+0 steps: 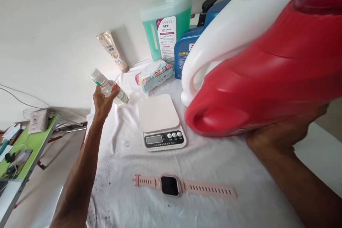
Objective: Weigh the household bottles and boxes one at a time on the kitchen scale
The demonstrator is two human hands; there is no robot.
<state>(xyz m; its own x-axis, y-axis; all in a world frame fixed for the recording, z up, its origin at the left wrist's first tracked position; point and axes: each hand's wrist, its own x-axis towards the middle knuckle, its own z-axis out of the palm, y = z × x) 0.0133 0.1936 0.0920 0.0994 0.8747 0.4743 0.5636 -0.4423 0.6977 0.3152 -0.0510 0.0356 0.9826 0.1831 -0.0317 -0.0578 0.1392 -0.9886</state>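
My left hand [103,102] grips a small clear bottle [110,87] with a white cap, tilted, above the left part of the white cloth [213,171]. My right hand [278,139] holds a large red and white jug [267,67] from beneath, lifted close to the camera and lying on its side, with its white handle toward the left. A white kitchen scale [160,121] with a blank display sits between the two hands. A pink smartwatch [171,185] lies flat in front of the scale.
At the back stand a green liquid jug [167,25], a blue pump bottle [192,39], a beige tube [112,50] leaning on the wall and a wet-wipes pack [155,74]. A green side table [26,146] with clutter is at the far left.
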